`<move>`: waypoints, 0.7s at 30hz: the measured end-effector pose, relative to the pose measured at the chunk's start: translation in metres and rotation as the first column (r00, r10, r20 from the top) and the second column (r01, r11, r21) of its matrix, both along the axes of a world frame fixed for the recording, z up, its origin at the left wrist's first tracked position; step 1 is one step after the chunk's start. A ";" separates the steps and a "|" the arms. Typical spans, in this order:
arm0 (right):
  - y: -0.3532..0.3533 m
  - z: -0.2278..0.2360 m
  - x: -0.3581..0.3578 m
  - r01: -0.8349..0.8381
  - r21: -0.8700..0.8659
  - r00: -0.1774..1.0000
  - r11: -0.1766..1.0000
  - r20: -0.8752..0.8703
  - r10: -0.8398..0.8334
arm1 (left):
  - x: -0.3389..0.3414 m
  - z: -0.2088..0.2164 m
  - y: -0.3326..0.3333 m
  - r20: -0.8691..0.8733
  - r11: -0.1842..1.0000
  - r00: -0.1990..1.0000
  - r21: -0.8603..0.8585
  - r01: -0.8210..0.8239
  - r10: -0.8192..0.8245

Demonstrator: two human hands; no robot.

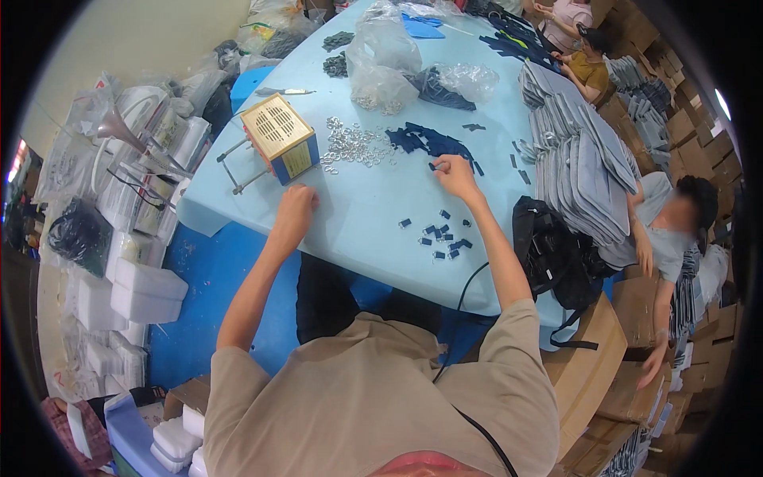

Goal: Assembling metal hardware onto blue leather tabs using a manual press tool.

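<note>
My right hand (455, 176) pinches a short dark blue strip (433, 167) just in front of a loose pile of dark blue fabric strips (437, 143). My left hand (300, 203) rests on the table with curled fingers, close to the front of a box-shaped device (280, 137) with a slotted light-wood top and metal rods at its side. Whatever the left fingers may hold is hidden. Between the device and the strips lies a heap of small metal rings (354, 143). Nearer to me are several dark strip loops with metal rings (445, 238).
The pale blue table (366, 230) carries clear plastic bags (385, 56) farther back. Stacked grey fabric pieces (576, 151) and a black bag (548, 246) line its right side. A co-worker (668, 215) reaches in at the right; two people are at the far end. White foam boxes (147, 290) stand left.
</note>
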State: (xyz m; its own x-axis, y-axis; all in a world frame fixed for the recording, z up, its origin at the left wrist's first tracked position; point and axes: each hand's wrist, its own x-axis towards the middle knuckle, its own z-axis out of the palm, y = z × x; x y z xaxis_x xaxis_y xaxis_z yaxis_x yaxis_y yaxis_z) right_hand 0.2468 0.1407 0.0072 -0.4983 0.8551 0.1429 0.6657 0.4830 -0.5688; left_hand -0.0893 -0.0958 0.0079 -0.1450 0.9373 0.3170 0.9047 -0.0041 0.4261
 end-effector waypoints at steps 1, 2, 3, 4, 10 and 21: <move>-0.006 0.003 -0.001 -0.023 -0.097 0.995 0.995 -0.097 0.014 | 0.001 0.001 0.000 0.107 0.999 0.994 0.009 0.031 -0.031; -0.016 0.012 -0.004 -0.024 -0.097 0.995 0.995 -0.096 0.015 | 0.003 0.003 -0.002 0.214 0.998 0.975 0.019 0.061 -0.063; -0.031 0.024 -0.008 -0.102 -0.310 0.961 0.945 -0.278 0.012 | 0.005 0.003 -0.004 0.216 0.998 0.974 0.016 0.058 -0.060; -0.047 0.036 -0.011 -0.208 -0.489 0.895 0.847 -0.444 -0.036 | 0.008 0.004 -0.006 0.373 0.999 0.926 -0.003 0.053 -0.048; -0.119 0.069 -0.022 -0.354 -0.550 0.809 0.757 -0.585 -0.047 | 0.038 0.014 -0.009 0.717 0.999 0.696 0.007 0.046 -0.037; -0.112 0.048 0.004 -0.144 -0.352 0.898 0.925 -0.439 -0.028 | 0.072 0.009 -0.003 0.688 0.979 0.705 0.197 0.048 -0.173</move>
